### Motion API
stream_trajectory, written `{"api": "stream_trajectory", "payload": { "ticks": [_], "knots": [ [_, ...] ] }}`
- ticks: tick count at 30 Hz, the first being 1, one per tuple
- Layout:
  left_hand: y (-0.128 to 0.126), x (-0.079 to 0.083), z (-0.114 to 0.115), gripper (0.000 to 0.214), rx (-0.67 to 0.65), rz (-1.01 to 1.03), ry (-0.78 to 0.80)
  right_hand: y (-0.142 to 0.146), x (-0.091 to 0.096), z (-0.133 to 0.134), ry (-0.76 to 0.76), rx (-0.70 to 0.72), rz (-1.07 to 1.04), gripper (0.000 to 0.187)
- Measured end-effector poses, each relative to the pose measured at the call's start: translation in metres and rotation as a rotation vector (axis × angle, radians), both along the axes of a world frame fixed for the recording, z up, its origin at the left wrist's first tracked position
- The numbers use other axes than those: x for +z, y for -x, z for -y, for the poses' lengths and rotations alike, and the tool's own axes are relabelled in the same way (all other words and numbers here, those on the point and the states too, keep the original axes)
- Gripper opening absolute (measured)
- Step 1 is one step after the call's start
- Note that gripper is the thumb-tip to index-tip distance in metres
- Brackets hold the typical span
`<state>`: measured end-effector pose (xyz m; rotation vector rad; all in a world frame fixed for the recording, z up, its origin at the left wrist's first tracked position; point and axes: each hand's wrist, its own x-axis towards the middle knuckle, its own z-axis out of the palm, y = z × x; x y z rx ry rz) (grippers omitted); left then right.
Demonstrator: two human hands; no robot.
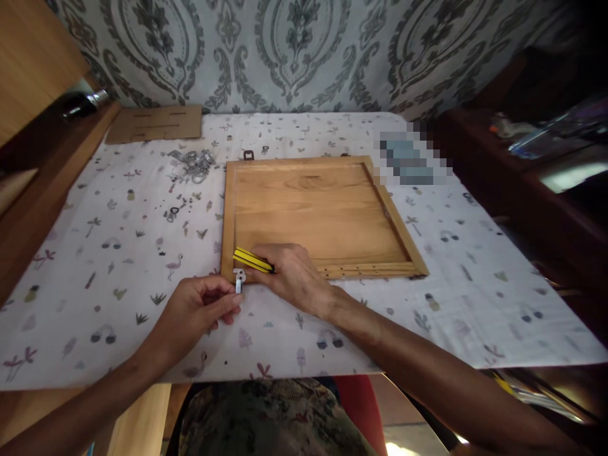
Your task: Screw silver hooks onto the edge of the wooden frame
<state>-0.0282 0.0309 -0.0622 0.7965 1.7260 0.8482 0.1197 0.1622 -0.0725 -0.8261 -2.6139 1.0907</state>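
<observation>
A wooden frame with a plank panel (308,209) lies on the patterned white cloth in front of me. My left hand (206,301) is at its near left corner, pinching a small silvery metal bracket (239,282) between thumb and fingers. The bracket's upper end meets the frame's edge. Over that same corner, my right hand (294,272) is closed around a yellow tool with black stripes (254,259); its kind cannot be made out. The right fingertips are partly hidden, close to the bracket. Small holes dot the near rail of the frame.
Loose metal hardware (192,166) and small screws (185,206) lie left of the frame. A cardboard piece (154,123) rests at the back left. Dark hanging hardware (248,154) shows at the frame's far edge. A blurred-out item (408,161) lies at the right.
</observation>
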Motion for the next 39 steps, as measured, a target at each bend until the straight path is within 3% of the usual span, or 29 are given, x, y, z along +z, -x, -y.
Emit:
{"api": "stream_trajectory", "payload": {
  "ticks": [11, 15, 19, 31, 35, 39],
  "knots": [
    [0.005, -0.006, 0.007, 0.033, -0.087, -0.086, -0.134, 0.006, 0.004, -0.001, 0.002, -0.002, 0.054, 0.018],
    [0.013, -0.010, 0.012, 0.022, -0.121, -0.419, -0.380, 0.006, 0.003, -0.002, -0.027, 0.007, 0.055, 0.019],
    [0.020, -0.018, 0.014, 0.028, -0.294, -0.800, -0.622, 0.006, 0.003, -0.002, -0.014, 0.013, 0.053, 0.017],
    [0.020, -0.027, 0.015, 0.027, -0.520, -1.442, -0.750, 0.005, 0.003, -0.002, -0.011, 0.029, 0.039, 0.018],
    [0.016, -0.024, 0.015, 0.028, -0.540, -1.552, -0.762, 0.003, 0.000, -0.002, 0.010, 0.026, 0.009, 0.018],
    [0.014, -0.021, 0.015, 0.030, -0.538, -1.599, -0.765, 0.000, -0.004, -0.007, 0.141, -0.027, -0.120, 0.031]
  ]
}}
